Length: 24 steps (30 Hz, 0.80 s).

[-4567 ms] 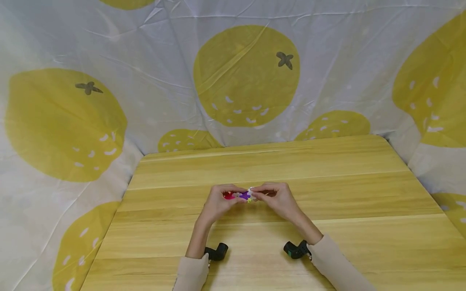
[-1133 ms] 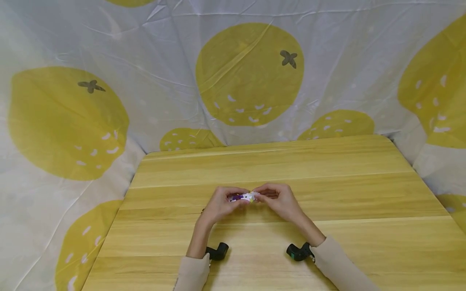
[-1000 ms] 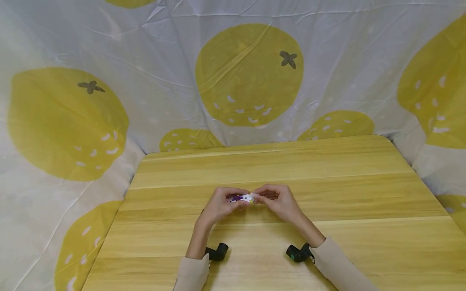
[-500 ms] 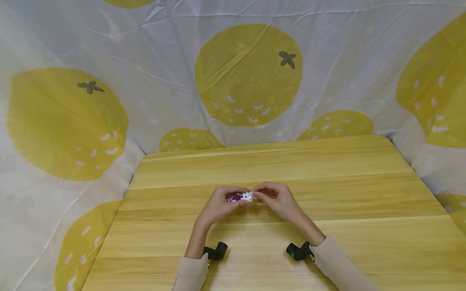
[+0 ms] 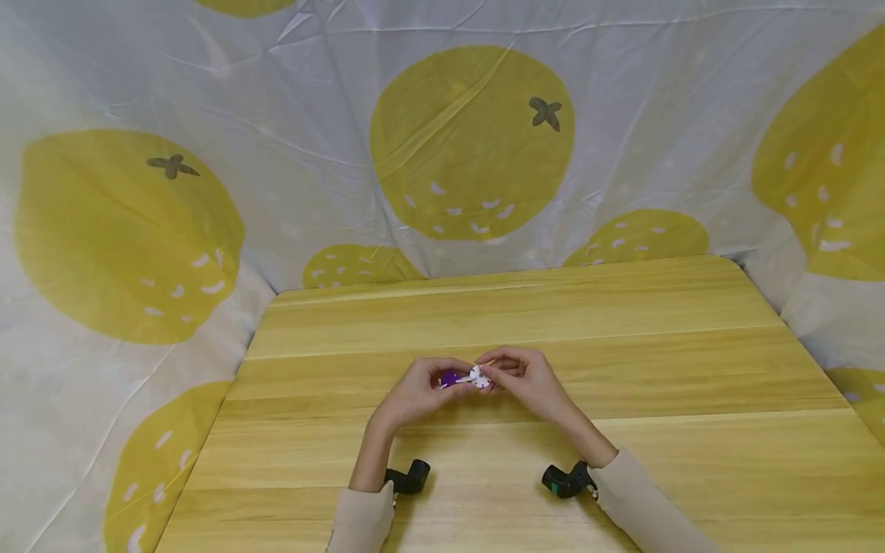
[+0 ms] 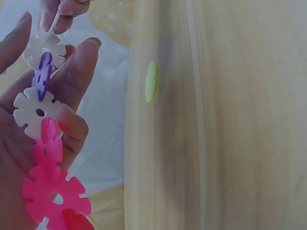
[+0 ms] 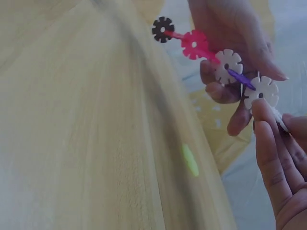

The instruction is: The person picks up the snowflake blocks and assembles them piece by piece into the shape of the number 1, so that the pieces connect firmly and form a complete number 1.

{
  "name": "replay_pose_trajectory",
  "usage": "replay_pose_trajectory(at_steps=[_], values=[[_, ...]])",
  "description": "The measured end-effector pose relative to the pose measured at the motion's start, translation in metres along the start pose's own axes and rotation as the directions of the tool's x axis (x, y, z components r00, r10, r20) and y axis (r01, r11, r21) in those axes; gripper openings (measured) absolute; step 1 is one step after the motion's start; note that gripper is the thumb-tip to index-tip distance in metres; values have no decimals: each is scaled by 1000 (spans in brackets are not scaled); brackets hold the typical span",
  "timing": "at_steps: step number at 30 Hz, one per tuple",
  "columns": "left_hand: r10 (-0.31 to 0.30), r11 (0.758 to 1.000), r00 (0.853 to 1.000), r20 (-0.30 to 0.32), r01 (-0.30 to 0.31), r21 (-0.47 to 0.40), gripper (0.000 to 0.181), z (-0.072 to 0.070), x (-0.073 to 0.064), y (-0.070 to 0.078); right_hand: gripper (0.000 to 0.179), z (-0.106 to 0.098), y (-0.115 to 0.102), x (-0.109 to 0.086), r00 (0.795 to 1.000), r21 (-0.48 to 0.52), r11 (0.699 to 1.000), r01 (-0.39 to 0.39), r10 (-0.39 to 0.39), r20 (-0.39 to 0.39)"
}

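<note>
My left hand [image 5: 408, 395] cradles a chain of slotted snowflake building discs, thumb on one side and fingers on the other. A dark disc [image 7: 157, 31] ends the chain, followed by pink discs [image 6: 41, 191], a white disc [image 6: 26, 112], a purple disc [image 7: 240, 79] and another white disc [image 7: 268, 88]. At this last one my right hand [image 5: 528, 380] pinches a further white disc [image 7: 279, 119], seen edge-on and right against the chain's end. The left palm and fingers partly hide the chain in the head view.
A yellow-green disc [image 7: 190, 160] shows as a narrow oval against the wooden table [image 5: 622, 369] in both wrist views. Black wrist cameras [image 5: 412, 477] stick inward from both forearms. A lemon-print curtain [image 5: 311, 153] hangs round the table's back and sides.
Earlier, red and purple discs showed between the hands; now a white disc faces up at the right fingertips. The chain has been turned, and the yellow bit near the fingers has gone from the head view.
</note>
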<state>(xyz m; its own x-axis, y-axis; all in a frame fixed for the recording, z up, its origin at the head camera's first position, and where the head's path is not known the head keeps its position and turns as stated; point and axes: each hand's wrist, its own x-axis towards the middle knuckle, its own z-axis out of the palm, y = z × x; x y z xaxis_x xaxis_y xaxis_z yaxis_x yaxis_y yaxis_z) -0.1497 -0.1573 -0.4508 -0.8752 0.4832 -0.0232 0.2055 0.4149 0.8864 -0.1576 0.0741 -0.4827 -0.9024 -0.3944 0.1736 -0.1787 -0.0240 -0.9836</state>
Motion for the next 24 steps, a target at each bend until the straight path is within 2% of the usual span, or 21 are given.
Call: replay_pose_trajectory(at_steps=[8,11,18,24], values=[[-1,999,1000,10,0,40,41,2,0,7,23,-5,3,0,994,99,989,-106,105,8],[2,996,1000,-1,-2,88,41,4,0,8,26,-5,4,0,992,135,983,-125,125,4],[42,969,995,-86,-20,247,36,11,3,12,28,-2,4,0,988,168,975,-147,151,-12],[52,970,988,-146,-15,241,37,15,6,15,31,0,0,-1,986,176,971,-160,167,-25]])
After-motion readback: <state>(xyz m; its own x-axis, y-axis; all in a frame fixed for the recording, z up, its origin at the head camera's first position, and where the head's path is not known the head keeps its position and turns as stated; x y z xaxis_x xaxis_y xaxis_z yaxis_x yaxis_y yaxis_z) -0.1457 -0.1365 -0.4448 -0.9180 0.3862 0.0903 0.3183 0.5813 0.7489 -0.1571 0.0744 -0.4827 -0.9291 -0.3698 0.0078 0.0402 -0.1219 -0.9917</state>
